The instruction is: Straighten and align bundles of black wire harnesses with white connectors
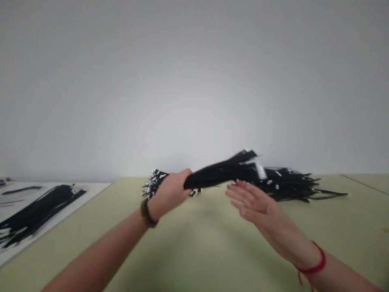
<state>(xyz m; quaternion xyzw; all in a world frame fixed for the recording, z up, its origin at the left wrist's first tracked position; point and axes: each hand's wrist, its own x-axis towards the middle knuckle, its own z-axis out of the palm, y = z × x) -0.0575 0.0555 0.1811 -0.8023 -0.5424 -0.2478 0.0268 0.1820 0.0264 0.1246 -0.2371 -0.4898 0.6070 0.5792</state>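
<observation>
Wall: a plain pale grey wall fills the upper part of the view, meeting the far edge of the table.

Table: a pale green table top spreads across the lower part of the view, with a thin dark seam running across its far right corner.

Sheet: a white sheet lies at an angle on the table's left side, well apart from both hands, with a loose spread of black strips on it (some of their ends look white, though the view there is soft).

Pile: a heap of black strips sits near the far edge of the table, right of centre, its thin tails trailing off to the right and small white tags showing among them.

Bundle: a thick bundle of black strips is up off the table in the left hand, tilted upward to the right, with its far end blurred and a cluster of white-and-silver ends at its near left end.

Left hand: the left hand grips the bundle, wrapped closed around it.

Right hand: the right hand is open, its fingers spread and extended, just below the bundle and in front of the pile; contact with either cannot be told.

Wrists: a brown bracelet circles the left wrist, and a red cord circles the right.
</observation>
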